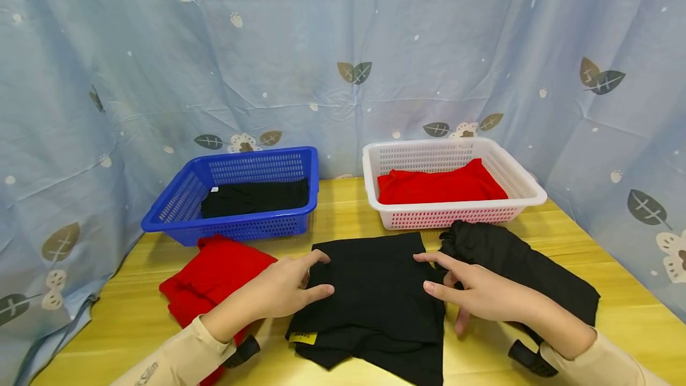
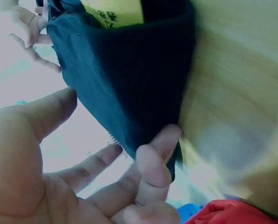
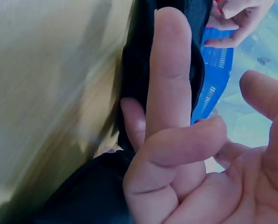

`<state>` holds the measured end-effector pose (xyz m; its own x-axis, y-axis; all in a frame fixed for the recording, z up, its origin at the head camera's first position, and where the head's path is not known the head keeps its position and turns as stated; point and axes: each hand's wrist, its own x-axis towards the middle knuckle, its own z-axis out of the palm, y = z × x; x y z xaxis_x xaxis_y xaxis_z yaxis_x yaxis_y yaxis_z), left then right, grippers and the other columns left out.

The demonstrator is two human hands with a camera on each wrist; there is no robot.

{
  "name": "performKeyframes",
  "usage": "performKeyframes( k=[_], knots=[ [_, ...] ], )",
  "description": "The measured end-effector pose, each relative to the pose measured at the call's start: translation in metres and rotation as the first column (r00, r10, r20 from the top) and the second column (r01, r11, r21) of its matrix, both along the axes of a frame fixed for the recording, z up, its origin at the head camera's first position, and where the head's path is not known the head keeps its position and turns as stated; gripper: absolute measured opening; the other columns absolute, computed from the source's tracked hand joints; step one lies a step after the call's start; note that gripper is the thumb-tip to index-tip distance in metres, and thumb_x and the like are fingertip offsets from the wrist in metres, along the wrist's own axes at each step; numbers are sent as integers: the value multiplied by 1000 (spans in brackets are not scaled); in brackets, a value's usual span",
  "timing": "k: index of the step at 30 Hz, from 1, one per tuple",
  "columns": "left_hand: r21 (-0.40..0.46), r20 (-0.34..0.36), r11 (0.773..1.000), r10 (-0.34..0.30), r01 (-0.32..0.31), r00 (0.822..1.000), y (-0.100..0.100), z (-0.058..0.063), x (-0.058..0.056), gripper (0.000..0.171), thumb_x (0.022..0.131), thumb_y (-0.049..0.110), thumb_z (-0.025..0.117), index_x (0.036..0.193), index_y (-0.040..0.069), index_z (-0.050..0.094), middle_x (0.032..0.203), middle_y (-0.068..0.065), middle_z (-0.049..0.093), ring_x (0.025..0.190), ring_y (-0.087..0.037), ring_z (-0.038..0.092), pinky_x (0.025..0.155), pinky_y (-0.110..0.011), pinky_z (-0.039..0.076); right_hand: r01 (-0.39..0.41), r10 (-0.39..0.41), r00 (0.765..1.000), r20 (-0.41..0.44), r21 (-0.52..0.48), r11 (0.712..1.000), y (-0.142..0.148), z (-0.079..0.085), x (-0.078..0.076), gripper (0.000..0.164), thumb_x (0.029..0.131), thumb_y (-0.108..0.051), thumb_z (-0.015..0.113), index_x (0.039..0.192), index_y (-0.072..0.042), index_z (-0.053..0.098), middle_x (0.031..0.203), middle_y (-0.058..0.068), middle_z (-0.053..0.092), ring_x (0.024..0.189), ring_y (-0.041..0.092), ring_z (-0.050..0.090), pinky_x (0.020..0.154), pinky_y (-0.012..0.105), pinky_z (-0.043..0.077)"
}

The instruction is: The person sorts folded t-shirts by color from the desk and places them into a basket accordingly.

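A folded black garment (image 1: pixel 375 290) lies on the table between both hands, a yellow label (image 1: pixel 304 338) showing at its lower left corner. At its left edge is my left hand (image 1: pixel 289 285), thumb and index finger over the cloth, well apart from each other. In the left wrist view, the fingers (image 2: pixel 153 172) reach along the side of the black cloth (image 2: pixel 134 70). My right hand (image 1: pixel 477 290) is at the opposite edge, index finger and thumb spread at the cloth. The right wrist view shows its fingers (image 3: pixel 169 84) loosely bent beside the fabric.
A blue basket (image 1: pixel 230 219) with a black garment (image 1: pixel 257 196) inside stands at the back left. At the back right, a white basket (image 1: pixel 455 206) holds red cloth (image 1: pixel 439 186). Red cloth (image 1: pixel 220 273) lies left, another black garment (image 1: pixel 525 267) right. A patterned curtain (image 1: pixel 343 34) hangs behind.
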<state>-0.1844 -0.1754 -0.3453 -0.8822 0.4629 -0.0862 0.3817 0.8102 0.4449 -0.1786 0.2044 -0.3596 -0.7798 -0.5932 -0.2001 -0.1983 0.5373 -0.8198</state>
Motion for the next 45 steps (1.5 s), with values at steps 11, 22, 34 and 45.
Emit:
performKeyframes(
  k=[11,22,34,45],
  knots=[
    [203,246,975,42,-94,968,-5,-8,-4,58,101,42,74,151,21,51,70,0,50,63,-15,48,62,-29,43,57,-50,992,115,-55,997,-8,-9,-5,63,109,-41,63,165,-23,38,82,14,58,56,36,72,64,30,50],
    [454,533,856,-39,-247,845,-7,-21,-14,55,103,29,73,151,21,49,129,-12,68,99,-23,75,92,-38,62,80,-66,985,160,-85,993,-16,-13,-6,57,107,-41,68,157,-23,50,75,8,53,46,17,56,53,28,48],
    [567,554,782,-128,-260,823,-8,-33,-16,60,101,11,73,155,16,47,131,-14,71,104,-30,79,93,-41,64,70,-52,989,140,-126,990,-20,-20,-9,59,103,-33,74,154,-16,51,56,-1,42,43,14,40,47,26,35],
    [609,548,751,-163,-257,821,-6,-37,-15,64,97,3,73,155,13,47,141,-16,65,113,-26,75,96,-38,63,77,-59,990,126,-145,986,-22,-23,-10,60,97,-24,81,151,-13,57,65,1,53,42,13,33,45,23,31]
  ],
)
